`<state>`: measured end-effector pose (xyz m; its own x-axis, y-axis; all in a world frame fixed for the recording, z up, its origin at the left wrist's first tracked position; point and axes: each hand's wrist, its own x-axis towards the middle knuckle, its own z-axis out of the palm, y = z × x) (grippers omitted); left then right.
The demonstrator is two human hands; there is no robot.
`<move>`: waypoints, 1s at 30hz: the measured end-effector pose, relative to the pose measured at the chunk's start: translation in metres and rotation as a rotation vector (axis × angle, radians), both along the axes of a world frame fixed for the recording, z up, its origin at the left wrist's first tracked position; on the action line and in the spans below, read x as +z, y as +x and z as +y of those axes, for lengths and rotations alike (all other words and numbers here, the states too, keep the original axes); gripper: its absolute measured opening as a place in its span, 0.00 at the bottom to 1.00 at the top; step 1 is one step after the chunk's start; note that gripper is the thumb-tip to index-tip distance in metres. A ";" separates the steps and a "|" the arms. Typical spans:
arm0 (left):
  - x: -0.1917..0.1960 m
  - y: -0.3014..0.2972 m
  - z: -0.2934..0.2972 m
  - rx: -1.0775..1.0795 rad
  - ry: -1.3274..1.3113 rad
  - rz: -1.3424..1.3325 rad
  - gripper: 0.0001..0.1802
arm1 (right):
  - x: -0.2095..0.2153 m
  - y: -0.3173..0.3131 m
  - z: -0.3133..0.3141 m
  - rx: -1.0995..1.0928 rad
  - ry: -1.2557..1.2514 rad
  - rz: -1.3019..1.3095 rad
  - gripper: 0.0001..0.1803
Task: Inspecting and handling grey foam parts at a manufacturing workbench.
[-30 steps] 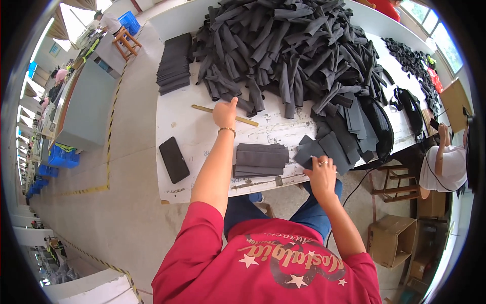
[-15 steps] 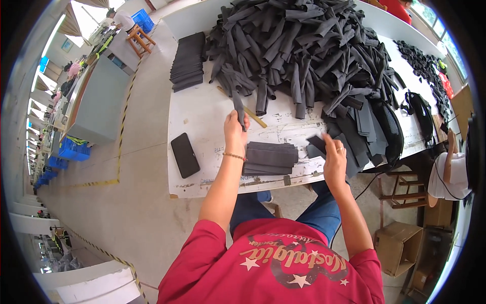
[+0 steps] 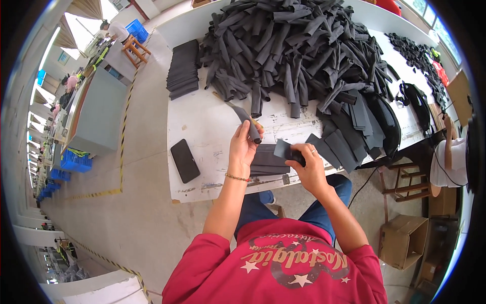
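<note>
At our scuffed white table, left hand holds a likely soft dark-grey fabric tube by its end; right hand, a flat grey panel.

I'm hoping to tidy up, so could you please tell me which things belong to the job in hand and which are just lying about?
Likely in the job:
curled dark piece in the left hand
flat dark piece in the right hand
heap of rolled dark pieces
dark stack between the hands

Likely lying about:
black phone
open cardboard box on the floor
</note>
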<state>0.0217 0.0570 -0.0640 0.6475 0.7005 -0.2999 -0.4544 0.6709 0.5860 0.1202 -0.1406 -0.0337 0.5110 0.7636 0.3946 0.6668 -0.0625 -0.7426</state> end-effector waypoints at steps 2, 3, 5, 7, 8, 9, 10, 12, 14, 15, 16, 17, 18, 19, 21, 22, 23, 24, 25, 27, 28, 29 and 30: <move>-0.006 0.001 -0.003 -0.032 0.077 0.007 0.12 | 0.005 -0.003 -0.001 -0.038 -0.018 0.065 0.22; -0.003 0.003 -0.007 -0.030 0.073 0.039 0.12 | 0.007 -0.004 -0.003 -0.074 -0.036 0.130 0.24; 0.002 0.007 -0.015 -0.034 0.069 0.072 0.12 | 0.007 -0.003 -0.005 -0.086 -0.004 0.101 0.23; 0.009 0.007 -0.021 -0.052 0.058 0.068 0.12 | 0.010 -0.004 -0.005 -0.090 0.029 0.073 0.21; 0.008 0.008 -0.023 -0.054 0.058 0.070 0.12 | 0.014 -0.004 -0.006 -0.104 0.036 -0.025 0.19; 0.009 0.009 -0.024 -0.062 0.073 0.074 0.12 | 0.016 -0.004 -0.005 -0.116 0.045 -0.125 0.16; 0.009 0.010 -0.025 -0.070 0.088 0.079 0.13 | 0.016 -0.003 -0.004 -0.117 0.046 -0.124 0.16; 0.009 0.010 -0.026 -0.086 0.089 0.085 0.12 | 0.015 -0.001 -0.002 -0.158 0.069 -0.265 0.15; 0.011 0.009 -0.028 -0.100 0.091 0.088 0.12 | 0.016 0.005 -0.001 -0.165 0.072 -0.304 0.15; 0.012 0.010 -0.030 -0.116 0.093 0.087 0.12 | 0.016 0.008 -0.001 -0.172 0.072 -0.340 0.15; 0.012 0.010 -0.031 -0.130 0.095 0.085 0.11 | 0.016 0.010 0.000 -0.172 0.073 -0.340 0.15; 0.011 0.010 -0.032 -0.129 0.096 0.084 0.11 | 0.017 0.013 0.001 -0.170 0.088 -0.373 0.15; 0.011 0.009 -0.033 -0.135 0.107 0.100 0.11 | 0.017 0.014 0.001 -0.167 0.104 -0.407 0.15; 0.010 0.009 -0.034 -0.140 0.118 0.115 0.10 | 0.018 0.015 0.002 -0.165 0.106 -0.409 0.15; 0.011 0.008 -0.039 -0.127 0.132 0.109 0.11 | 0.022 0.016 0.002 -0.203 0.124 -0.483 0.14; 0.012 0.008 -0.041 -0.117 0.145 0.105 0.11 | 0.023 0.016 0.002 -0.203 0.126 -0.487 0.14; 0.014 0.008 -0.043 -0.116 0.146 0.101 0.11 | 0.024 0.016 0.002 -0.208 0.130 -0.534 0.15; 0.018 0.008 -0.046 -0.083 0.158 0.103 0.11 | 0.024 0.015 0.002 -0.213 0.134 -0.580 0.15; 0.022 0.009 -0.048 -0.050 0.170 0.106 0.11 | 0.025 0.015 0.002 -0.211 0.136 -0.585 0.15; 0.030 0.008 -0.055 -0.020 0.212 0.101 0.11 | 0.025 0.012 0.003 -0.234 0.147 -0.632 0.17; 0.034 0.007 -0.057 0.008 0.253 0.101 0.11 | 0.026 0.011 0.003 -0.237 0.148 -0.622 0.17; 0.037 0.007 -0.057 0.011 0.254 0.098 0.11 | 0.026 0.011 0.004 -0.235 0.150 -0.624 0.17; 0.039 0.006 -0.057 0.012 0.265 0.093 0.11 | 0.027 0.009 0.005 -0.245 0.165 -0.613 0.16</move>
<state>0.0281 0.0001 -0.0248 0.6167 0.7701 -0.1632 -0.3973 0.4835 0.7800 0.1296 -0.1356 -0.0068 0.3088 0.5591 0.7694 0.9511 -0.1841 -0.2479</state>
